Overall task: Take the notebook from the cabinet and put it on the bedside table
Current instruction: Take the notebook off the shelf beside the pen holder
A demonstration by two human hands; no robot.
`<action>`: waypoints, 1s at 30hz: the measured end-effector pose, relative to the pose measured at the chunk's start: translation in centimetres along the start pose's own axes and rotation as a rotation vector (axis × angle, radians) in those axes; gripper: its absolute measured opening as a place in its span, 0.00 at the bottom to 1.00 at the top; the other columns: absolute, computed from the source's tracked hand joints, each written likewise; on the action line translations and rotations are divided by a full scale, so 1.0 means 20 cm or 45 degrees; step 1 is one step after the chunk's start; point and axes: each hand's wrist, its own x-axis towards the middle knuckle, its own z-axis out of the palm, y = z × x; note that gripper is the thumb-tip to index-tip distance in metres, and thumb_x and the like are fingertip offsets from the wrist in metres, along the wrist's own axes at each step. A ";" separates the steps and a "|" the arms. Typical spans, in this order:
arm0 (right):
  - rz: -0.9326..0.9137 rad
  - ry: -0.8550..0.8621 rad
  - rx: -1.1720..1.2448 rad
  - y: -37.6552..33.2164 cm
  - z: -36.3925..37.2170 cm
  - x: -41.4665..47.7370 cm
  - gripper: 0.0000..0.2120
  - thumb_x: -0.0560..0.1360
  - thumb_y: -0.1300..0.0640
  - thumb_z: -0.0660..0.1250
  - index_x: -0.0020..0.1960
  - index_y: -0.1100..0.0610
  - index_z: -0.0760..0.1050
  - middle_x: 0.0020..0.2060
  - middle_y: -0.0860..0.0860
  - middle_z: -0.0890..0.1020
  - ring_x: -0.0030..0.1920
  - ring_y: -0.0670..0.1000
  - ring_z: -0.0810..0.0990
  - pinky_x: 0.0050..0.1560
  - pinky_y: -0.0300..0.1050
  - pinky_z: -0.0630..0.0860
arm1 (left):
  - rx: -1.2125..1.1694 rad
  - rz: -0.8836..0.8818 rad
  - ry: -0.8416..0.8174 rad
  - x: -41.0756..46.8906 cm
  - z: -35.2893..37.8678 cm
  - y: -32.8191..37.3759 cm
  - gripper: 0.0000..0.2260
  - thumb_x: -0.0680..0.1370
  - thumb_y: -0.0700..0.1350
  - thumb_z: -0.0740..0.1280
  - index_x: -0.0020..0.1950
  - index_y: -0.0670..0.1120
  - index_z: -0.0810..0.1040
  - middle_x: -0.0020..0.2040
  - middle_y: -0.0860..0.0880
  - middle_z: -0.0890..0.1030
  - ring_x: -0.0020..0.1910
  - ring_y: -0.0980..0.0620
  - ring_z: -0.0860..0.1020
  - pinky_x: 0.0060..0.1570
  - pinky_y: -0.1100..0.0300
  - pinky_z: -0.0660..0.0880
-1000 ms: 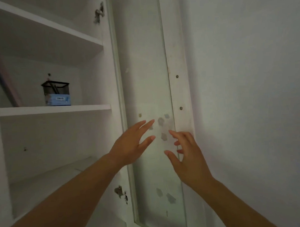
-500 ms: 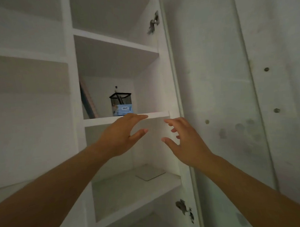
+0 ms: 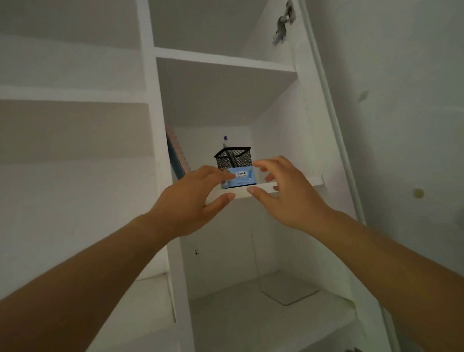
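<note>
Before shelved notebook (image 3: 175, 154), both hands (image 3: 192, 201) (image 3: 286, 192) spread, empty.

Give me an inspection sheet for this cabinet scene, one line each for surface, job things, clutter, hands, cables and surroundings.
Surface: white shelf in an open cabinet, front edge at hand height.
Job things: notebook stands leaning against the left wall of the compartment, untouched.
Clutter: black mesh pen holder with a pen in it; small blue box in front of it; flat pale sheet on the shelf below.
Hands: left hand and right hand both open and empty, either side of the blue box; contact with it unclear.
Cables: nothing seen.
Surroundings: open door with hinge on the right; dim light.
</note>
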 end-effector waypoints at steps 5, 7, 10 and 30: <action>-0.019 0.008 0.008 0.13 0.03 0.12 0.22 0.73 0.52 0.67 0.64 0.55 0.67 0.57 0.52 0.71 0.50 0.46 0.72 0.47 0.37 0.69 | 0.014 -0.060 0.051 0.08 0.03 -0.05 0.21 0.76 0.60 0.55 0.67 0.56 0.65 0.66 0.51 0.70 0.58 0.54 0.70 0.48 0.60 0.72; -0.024 -0.007 0.025 0.17 0.04 0.16 0.22 0.73 0.51 0.67 0.65 0.55 0.67 0.58 0.52 0.71 0.51 0.46 0.71 0.49 0.39 0.70 | 0.035 -0.075 0.074 0.11 0.03 -0.07 0.21 0.76 0.60 0.56 0.67 0.56 0.66 0.65 0.51 0.71 0.59 0.54 0.70 0.49 0.61 0.69; -0.060 -0.020 0.086 0.20 0.08 0.23 0.21 0.73 0.52 0.67 0.64 0.55 0.67 0.57 0.51 0.71 0.51 0.46 0.71 0.52 0.41 0.71 | 0.126 -0.081 0.098 0.15 0.02 -0.09 0.21 0.76 0.61 0.55 0.67 0.56 0.66 0.66 0.52 0.70 0.60 0.53 0.71 0.51 0.60 0.69; -0.234 -0.054 0.478 0.08 0.49 0.50 0.23 0.73 0.51 0.66 0.66 0.53 0.66 0.60 0.52 0.72 0.52 0.44 0.69 0.53 0.42 0.70 | 0.584 -0.429 0.366 0.13 -0.21 -0.24 0.26 0.75 0.60 0.52 0.72 0.53 0.58 0.75 0.49 0.56 0.73 0.46 0.57 0.64 0.44 0.63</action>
